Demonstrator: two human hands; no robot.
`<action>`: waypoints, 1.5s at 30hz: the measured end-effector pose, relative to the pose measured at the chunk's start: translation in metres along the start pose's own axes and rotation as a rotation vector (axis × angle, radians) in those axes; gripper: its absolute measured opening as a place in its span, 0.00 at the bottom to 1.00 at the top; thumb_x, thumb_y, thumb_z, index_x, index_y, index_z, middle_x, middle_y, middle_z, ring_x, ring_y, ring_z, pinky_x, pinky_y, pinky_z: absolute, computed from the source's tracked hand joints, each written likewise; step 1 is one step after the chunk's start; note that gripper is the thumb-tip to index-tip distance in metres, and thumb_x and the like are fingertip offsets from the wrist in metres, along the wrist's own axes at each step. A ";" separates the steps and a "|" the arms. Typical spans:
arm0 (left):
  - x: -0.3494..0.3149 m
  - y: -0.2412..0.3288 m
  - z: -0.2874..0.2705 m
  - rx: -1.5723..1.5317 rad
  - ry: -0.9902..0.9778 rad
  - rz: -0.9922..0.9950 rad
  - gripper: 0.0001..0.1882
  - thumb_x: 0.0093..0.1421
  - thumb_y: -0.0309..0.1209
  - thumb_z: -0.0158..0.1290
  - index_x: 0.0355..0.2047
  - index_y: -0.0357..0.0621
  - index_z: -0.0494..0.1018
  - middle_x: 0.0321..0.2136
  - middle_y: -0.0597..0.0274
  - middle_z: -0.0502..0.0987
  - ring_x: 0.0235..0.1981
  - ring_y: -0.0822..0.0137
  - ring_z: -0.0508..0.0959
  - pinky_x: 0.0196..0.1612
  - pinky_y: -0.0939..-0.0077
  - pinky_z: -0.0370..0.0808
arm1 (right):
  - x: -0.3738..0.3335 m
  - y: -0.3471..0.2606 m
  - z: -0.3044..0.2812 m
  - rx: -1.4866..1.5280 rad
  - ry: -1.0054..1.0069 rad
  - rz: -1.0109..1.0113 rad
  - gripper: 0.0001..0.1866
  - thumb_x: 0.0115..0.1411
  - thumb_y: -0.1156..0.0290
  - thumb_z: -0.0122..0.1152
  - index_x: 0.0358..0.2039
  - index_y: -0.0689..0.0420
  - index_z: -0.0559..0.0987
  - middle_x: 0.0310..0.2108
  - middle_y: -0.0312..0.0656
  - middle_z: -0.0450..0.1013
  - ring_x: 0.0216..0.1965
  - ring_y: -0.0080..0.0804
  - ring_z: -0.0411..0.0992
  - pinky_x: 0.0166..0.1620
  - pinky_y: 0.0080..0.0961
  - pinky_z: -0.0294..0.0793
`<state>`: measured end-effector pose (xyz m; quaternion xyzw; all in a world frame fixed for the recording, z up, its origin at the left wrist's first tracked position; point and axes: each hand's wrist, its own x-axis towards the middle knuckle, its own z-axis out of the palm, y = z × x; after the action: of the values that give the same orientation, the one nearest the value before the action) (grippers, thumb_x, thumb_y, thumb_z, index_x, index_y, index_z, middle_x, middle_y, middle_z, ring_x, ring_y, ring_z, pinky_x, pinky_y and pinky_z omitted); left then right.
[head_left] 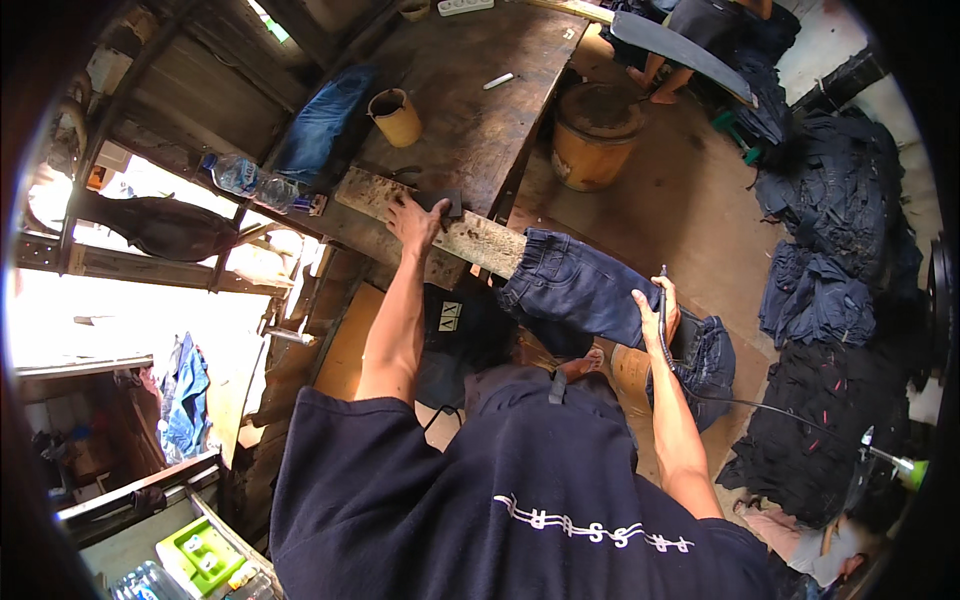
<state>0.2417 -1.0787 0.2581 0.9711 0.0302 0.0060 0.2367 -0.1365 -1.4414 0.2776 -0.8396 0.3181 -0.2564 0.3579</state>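
Head view: left hand (414, 222) is resting with fingers spread on the board (490, 245); right hand (660, 308) is pinching a thin corded tool (663, 274) by the denim garment (585, 285), which is lying over the board's end; smoothing cloth flat, bracing the board, leaving cord slack seems wise

Over there, the head-worn fisheye faces down, close above the dark shirt (540, 490), left hand (413, 222) and right hand (656, 312) farther out.
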 end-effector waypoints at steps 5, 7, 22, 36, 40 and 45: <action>0.012 0.001 -0.005 -0.211 -0.036 0.059 0.47 0.55 0.48 0.76 0.67 0.36 0.69 0.64 0.32 0.72 0.69 0.34 0.70 0.68 0.43 0.70 | 0.003 0.011 0.006 0.050 0.020 -0.064 0.20 0.64 0.65 0.76 0.53 0.55 0.81 0.46 0.46 0.83 0.51 0.43 0.83 0.57 0.38 0.79; -0.001 0.013 -0.011 -0.569 0.003 0.165 0.41 0.57 0.41 0.75 0.65 0.38 0.70 0.59 0.34 0.78 0.64 0.36 0.77 0.65 0.48 0.74 | 0.010 0.015 0.006 0.108 0.012 -0.053 0.15 0.66 0.73 0.71 0.52 0.56 0.81 0.42 0.44 0.84 0.48 0.38 0.84 0.55 0.36 0.81; -0.240 0.153 0.042 -1.095 -0.492 0.198 0.22 0.65 0.22 0.69 0.57 0.38 0.73 0.50 0.54 0.85 0.52 0.66 0.83 0.57 0.73 0.80 | 0.019 0.099 -0.119 0.059 -0.119 -0.018 0.15 0.63 0.75 0.74 0.50 0.54 0.82 0.39 0.44 0.84 0.43 0.40 0.84 0.50 0.35 0.81; -0.316 0.233 -0.066 -1.202 -0.808 0.565 0.19 0.54 0.05 0.52 0.40 0.35 0.85 0.65 0.49 0.78 0.65 0.57 0.79 0.68 0.61 0.76 | 0.056 -0.053 -0.114 1.344 -0.580 0.122 0.27 0.64 0.80 0.76 0.60 0.55 0.74 0.55 0.48 0.81 0.59 0.38 0.81 0.65 0.35 0.79; -0.362 0.243 -0.089 -1.375 -0.761 0.298 0.34 0.59 0.16 0.60 0.68 0.38 0.71 0.62 0.47 0.80 0.62 0.59 0.81 0.66 0.64 0.78 | 0.060 -0.072 -0.128 1.289 -0.615 0.090 0.24 0.63 0.88 0.72 0.56 0.57 0.74 0.50 0.47 0.83 0.54 0.38 0.84 0.63 0.34 0.82; -0.389 0.244 -0.089 -1.561 -0.717 0.154 0.46 0.62 0.22 0.66 0.78 0.40 0.57 0.55 0.47 0.83 0.57 0.62 0.84 0.58 0.61 0.86 | 0.064 -0.080 -0.144 1.000 -0.613 -0.071 0.23 0.64 0.86 0.73 0.55 0.59 0.74 0.49 0.46 0.83 0.48 0.32 0.85 0.56 0.29 0.87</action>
<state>-0.1356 -1.2779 0.4507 0.4732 -0.1253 -0.2659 0.8305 -0.1608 -1.5066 0.4397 -0.6147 0.0124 -0.1327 0.7774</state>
